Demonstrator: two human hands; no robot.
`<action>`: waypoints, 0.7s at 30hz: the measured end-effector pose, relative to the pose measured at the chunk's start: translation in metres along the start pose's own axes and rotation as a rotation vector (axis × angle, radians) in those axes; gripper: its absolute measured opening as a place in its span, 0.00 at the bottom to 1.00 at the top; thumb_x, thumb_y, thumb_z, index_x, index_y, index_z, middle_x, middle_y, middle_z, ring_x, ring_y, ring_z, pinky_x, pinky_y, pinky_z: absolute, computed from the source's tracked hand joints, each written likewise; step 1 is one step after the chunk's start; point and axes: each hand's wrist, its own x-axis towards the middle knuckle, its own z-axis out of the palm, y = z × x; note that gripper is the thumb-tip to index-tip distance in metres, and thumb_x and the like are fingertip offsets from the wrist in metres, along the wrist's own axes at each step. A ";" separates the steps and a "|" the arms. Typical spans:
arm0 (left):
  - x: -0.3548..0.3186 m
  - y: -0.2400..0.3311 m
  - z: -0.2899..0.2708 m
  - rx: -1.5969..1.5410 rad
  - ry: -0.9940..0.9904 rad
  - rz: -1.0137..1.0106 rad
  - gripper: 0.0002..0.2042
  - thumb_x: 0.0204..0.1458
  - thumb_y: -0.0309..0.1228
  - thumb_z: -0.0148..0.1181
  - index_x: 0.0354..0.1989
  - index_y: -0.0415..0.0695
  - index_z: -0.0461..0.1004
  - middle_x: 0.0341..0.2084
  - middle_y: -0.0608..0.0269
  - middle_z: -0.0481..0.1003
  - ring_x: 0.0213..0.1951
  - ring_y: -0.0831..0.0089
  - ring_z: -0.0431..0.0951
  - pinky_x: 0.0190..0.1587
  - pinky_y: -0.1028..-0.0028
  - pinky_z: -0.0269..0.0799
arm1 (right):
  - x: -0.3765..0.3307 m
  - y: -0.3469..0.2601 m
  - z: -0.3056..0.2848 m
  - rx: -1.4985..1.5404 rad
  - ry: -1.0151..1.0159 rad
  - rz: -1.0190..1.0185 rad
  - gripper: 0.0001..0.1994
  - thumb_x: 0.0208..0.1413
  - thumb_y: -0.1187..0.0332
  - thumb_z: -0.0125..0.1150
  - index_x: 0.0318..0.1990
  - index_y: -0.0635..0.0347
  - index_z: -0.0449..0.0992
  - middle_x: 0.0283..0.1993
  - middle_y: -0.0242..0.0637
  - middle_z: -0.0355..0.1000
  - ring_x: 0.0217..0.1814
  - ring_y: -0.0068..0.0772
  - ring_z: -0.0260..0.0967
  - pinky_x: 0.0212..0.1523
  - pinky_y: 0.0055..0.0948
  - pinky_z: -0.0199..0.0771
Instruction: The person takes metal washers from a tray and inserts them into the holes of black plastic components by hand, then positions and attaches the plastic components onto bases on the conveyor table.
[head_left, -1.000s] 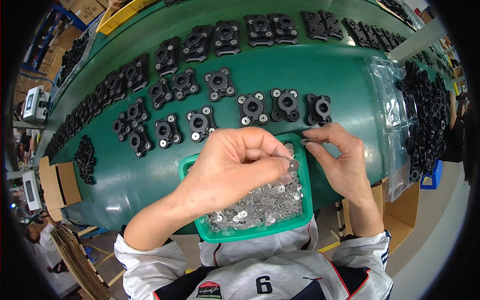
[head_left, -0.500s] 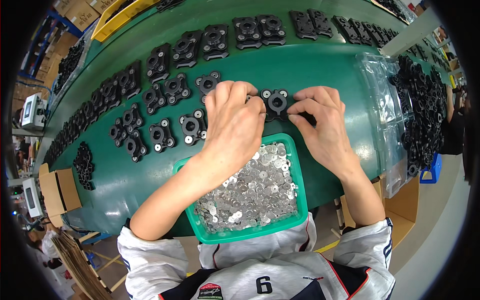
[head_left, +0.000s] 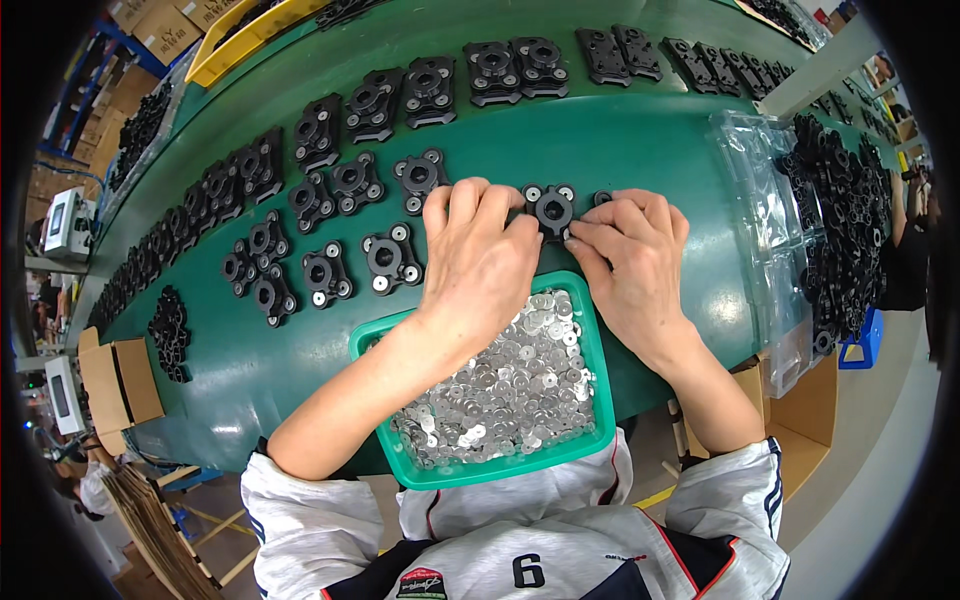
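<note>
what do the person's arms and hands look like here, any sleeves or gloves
Both hands are bare, with no gloves: left hand, right hand. The forearms are bare too. White sleeves are pushed up to the elbows, the right one with dark and red trim.

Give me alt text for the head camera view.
Both hands, left hand and right hand, press on a black four-lobed part on a green table, above a green tray of silver washers. Rows of similar black parts lie beyond.

Black four-lobed plastic part [head_left: 552,208] — flat on green table [head_left: 640,140]
</note>
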 end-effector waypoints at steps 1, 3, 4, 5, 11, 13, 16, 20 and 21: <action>-0.002 0.001 -0.003 -0.020 -0.010 0.014 0.10 0.52 0.33 0.65 0.38 0.40 0.81 0.52 0.57 0.72 0.55 0.55 0.66 0.61 0.52 0.55 | -0.002 -0.001 -0.002 -0.020 -0.001 -0.021 0.07 0.49 0.70 0.67 0.37 0.52 0.84 0.45 0.28 0.73 0.56 0.36 0.65 0.60 0.45 0.56; -0.010 0.003 -0.008 0.012 -0.027 0.023 0.13 0.53 0.37 0.63 0.41 0.41 0.81 0.54 0.56 0.71 0.57 0.55 0.65 0.63 0.50 0.53 | -0.006 -0.003 -0.005 -0.070 -0.023 -0.045 0.09 0.50 0.68 0.67 0.40 0.53 0.83 0.46 0.29 0.73 0.57 0.37 0.64 0.61 0.47 0.55; -0.015 0.005 -0.010 0.042 -0.045 0.033 0.16 0.54 0.40 0.62 0.44 0.41 0.80 0.56 0.56 0.70 0.59 0.54 0.64 0.64 0.48 0.51 | -0.008 -0.004 -0.007 -0.120 -0.045 -0.068 0.11 0.51 0.65 0.66 0.42 0.53 0.82 0.48 0.30 0.72 0.58 0.38 0.64 0.62 0.48 0.54; -0.019 0.006 -0.012 0.071 -0.063 0.043 0.19 0.56 0.43 0.61 0.47 0.41 0.79 0.58 0.55 0.69 0.60 0.53 0.64 0.66 0.45 0.49 | -0.010 -0.005 -0.010 -0.171 -0.068 -0.090 0.13 0.52 0.63 0.65 0.45 0.54 0.81 0.49 0.32 0.72 0.60 0.39 0.63 0.63 0.49 0.54; -0.023 0.004 -0.015 0.184 -0.196 0.099 0.32 0.60 0.58 0.49 0.59 0.42 0.74 0.65 0.52 0.65 0.67 0.50 0.59 0.70 0.37 0.37 | -0.017 -0.016 -0.019 -0.295 -0.228 -0.130 0.23 0.57 0.56 0.60 0.56 0.60 0.75 0.55 0.40 0.69 0.65 0.45 0.59 0.65 0.54 0.50; -0.024 0.003 -0.012 0.172 -0.190 0.103 0.32 0.60 0.58 0.47 0.59 0.42 0.73 0.65 0.52 0.65 0.67 0.50 0.59 0.70 0.37 0.38 | -0.019 -0.018 -0.017 -0.254 -0.221 -0.108 0.23 0.58 0.56 0.59 0.56 0.61 0.74 0.56 0.41 0.68 0.65 0.46 0.59 0.65 0.54 0.50; -0.026 0.001 -0.007 0.130 -0.191 0.112 0.34 0.62 0.60 0.43 0.60 0.41 0.72 0.65 0.51 0.65 0.67 0.50 0.59 0.70 0.38 0.38 | -0.021 -0.021 -0.010 -0.120 -0.214 -0.035 0.25 0.59 0.55 0.57 0.57 0.65 0.73 0.57 0.43 0.68 0.65 0.49 0.58 0.65 0.54 0.51; -0.025 0.000 -0.002 0.207 -0.184 0.152 0.35 0.62 0.60 0.40 0.61 0.41 0.71 0.66 0.50 0.65 0.68 0.49 0.58 0.70 0.38 0.38 | -0.023 -0.025 -0.004 -0.193 -0.171 -0.008 0.23 0.60 0.57 0.56 0.56 0.64 0.74 0.59 0.43 0.67 0.65 0.51 0.57 0.65 0.54 0.51; -0.024 0.001 -0.002 0.232 -0.183 0.167 0.35 0.62 0.61 0.40 0.61 0.41 0.71 0.66 0.50 0.64 0.68 0.49 0.57 0.70 0.39 0.37 | -0.023 -0.024 -0.005 -0.218 -0.157 0.003 0.22 0.60 0.58 0.55 0.56 0.63 0.74 0.59 0.43 0.67 0.65 0.52 0.57 0.64 0.54 0.52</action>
